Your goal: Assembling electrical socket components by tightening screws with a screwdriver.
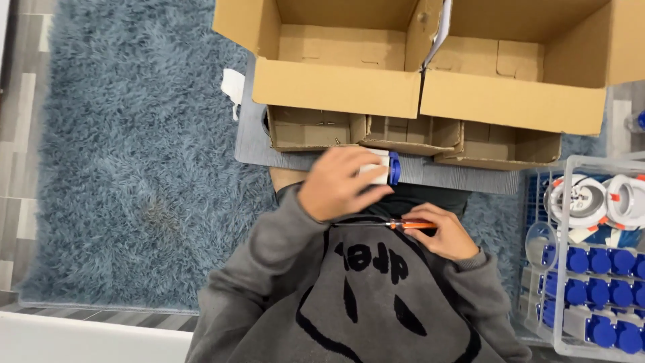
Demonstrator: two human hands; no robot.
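Observation:
My left hand (336, 183) is closed around a small white part with a blue cap (388, 168), held just in front of my chest. My right hand (443, 233) grips a screwdriver with an orange handle (411, 224); its thin shaft points left toward the left hand. Both hands are over my grey sweatshirt, a little below the front edge of a grey board (250, 144).
Two large open cardboard boxes (336, 87) (517, 104) stand ahead, with smaller shallow cardboard trays (312, 128) below them. A clear plastic crate (571, 161) at the right holds several blue-capped parts (594, 262) and round white fittings (584, 198). A blue shaggy rug (134, 168) covers the floor.

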